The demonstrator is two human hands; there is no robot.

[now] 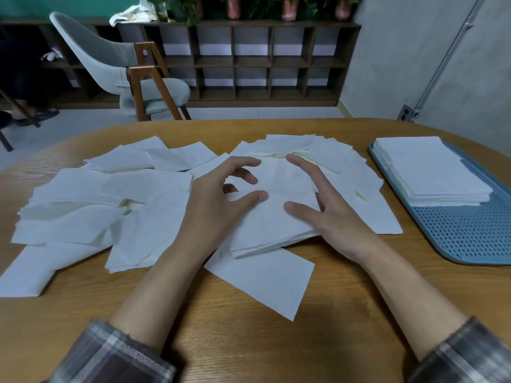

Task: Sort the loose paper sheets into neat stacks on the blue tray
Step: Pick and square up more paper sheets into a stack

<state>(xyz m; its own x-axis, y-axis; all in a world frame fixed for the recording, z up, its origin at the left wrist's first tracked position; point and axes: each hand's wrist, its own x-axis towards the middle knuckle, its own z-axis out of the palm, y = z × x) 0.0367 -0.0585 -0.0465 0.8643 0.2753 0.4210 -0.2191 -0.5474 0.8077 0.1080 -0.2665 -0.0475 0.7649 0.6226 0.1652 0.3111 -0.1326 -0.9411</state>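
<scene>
So my left hand [218, 200] and right hand [329, 205] are both over a small squared-up pile of white paper sheets [273, 217] in the middle of the rounded wooden desk [249, 341]. Both hands are open with the fingers spread and curled a bit, not clamped on anything. The left thumb and the right thumb look like they're resting on top of the pile, and the right palm sits at its right edge.

The rest of the loose white paper sheets [110, 205] are scattered all over the left and centre of the desk, overlapping every which way, with one single sheet [265, 277] lying crooked just below the pile, nearer me.

Over on the right there's the blue perforated plastic tray [470, 233], and one neat stack of white sheets [431, 170] sits on its far half. The near half shows bare holes.
</scene>
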